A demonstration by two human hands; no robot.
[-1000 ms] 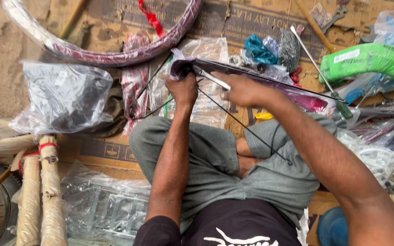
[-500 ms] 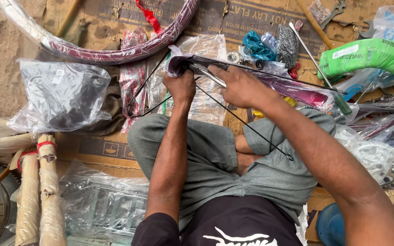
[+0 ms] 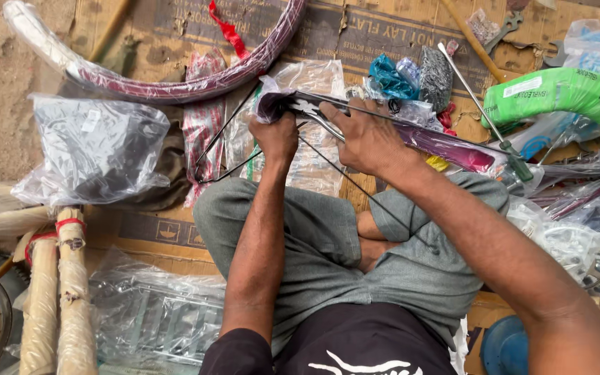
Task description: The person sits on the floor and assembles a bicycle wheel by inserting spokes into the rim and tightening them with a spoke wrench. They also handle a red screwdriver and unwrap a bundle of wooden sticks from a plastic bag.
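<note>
Gripping plastic-wrapped bicycle part (image 3: pixel 383 125) | left hand (image 3: pixel 277 137) fisted on end | right hand (image 3: pixel 368 139) fingers clamped over it

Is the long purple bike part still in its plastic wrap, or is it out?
Partly out. The purple bike part has clear plastic wrap bunched along it, while the end by the left hand looks bare. The right hand grips the middle.
</note>
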